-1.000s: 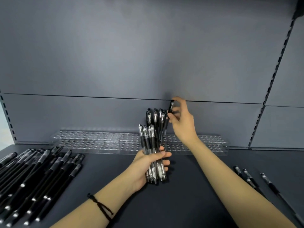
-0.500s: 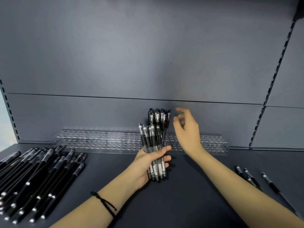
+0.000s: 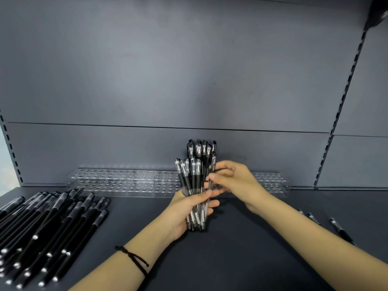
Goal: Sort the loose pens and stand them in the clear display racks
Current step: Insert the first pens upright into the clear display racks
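Note:
My left hand (image 3: pixel 190 208) grips an upright bundle of clear-barrelled black pens (image 3: pixel 194 181) over the dark shelf, in front of the clear display racks (image 3: pixel 126 181). Several capped pens (image 3: pixel 201 149) stand in the rack's back row behind the bundle. My right hand (image 3: pixel 235 181) has come against the bundle's right side, its fingers pinching one pen (image 3: pixel 210 183) at the bundle's edge. Part of the rack is hidden behind both hands.
A large pile of black pens (image 3: pixel 48 232) lies on the shelf at the left. A few loose pens (image 3: pixel 340 229) lie at the right. The grey back panel (image 3: pixel 189 80) and a slotted upright (image 3: pixel 346 91) close off the rear.
My right hand let go of the pen it stood in the back row, then dropped down and left onto the bundle, where it now pinches a pen. The left hand stayed put.

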The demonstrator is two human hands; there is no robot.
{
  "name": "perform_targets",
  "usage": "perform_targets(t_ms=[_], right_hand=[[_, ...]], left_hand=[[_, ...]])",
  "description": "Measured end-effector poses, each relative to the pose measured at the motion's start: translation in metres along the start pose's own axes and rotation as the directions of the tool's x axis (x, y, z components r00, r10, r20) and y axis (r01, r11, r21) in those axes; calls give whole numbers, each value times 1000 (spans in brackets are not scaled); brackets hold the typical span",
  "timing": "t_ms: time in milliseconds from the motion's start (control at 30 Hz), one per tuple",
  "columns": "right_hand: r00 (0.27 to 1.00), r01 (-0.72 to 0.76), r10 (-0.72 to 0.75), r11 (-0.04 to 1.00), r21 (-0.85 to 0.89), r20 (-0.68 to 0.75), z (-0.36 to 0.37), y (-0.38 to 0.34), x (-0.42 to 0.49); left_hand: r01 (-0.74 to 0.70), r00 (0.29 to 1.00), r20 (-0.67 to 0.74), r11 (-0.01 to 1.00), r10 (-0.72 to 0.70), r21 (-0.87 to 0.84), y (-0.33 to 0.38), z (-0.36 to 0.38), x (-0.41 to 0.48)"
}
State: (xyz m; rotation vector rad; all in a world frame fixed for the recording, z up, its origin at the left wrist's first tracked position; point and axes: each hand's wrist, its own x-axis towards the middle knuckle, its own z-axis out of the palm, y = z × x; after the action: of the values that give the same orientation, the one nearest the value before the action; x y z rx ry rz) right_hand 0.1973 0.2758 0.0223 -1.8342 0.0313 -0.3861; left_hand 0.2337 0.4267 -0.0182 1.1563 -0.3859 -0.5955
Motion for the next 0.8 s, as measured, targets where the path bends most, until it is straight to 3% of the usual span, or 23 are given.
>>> perform_targets(t_ms=[100,200,400,567,700,800], right_hand=[[969,95,-70,991,97,-236,-8,-11,12],[869,243,-273,962,-126,-412,-20,-9,30],[838,322,-443,873,-365,-320,-22,2,42],[866,326,-449,842,-430,-222,-18,4,51],[915,326,-403,776,-540,-27,-17,12,53],[902,323,-426,769,-551,-67,-14,13,50]], left_hand=[[9,1000,-3,1000,-10,-21,1,0,0],[2,1000,-24,1000,-3,-19,1,-1,0],[14,998,-61,998,-18,-64,0,-3,2],[21,998,-60,997,-26,-78,-1,-3,3],[19,998,-59,996,-25,-89,-1,-2,3],[9,998,-67,992,-18,-128,-1,-2,3]])
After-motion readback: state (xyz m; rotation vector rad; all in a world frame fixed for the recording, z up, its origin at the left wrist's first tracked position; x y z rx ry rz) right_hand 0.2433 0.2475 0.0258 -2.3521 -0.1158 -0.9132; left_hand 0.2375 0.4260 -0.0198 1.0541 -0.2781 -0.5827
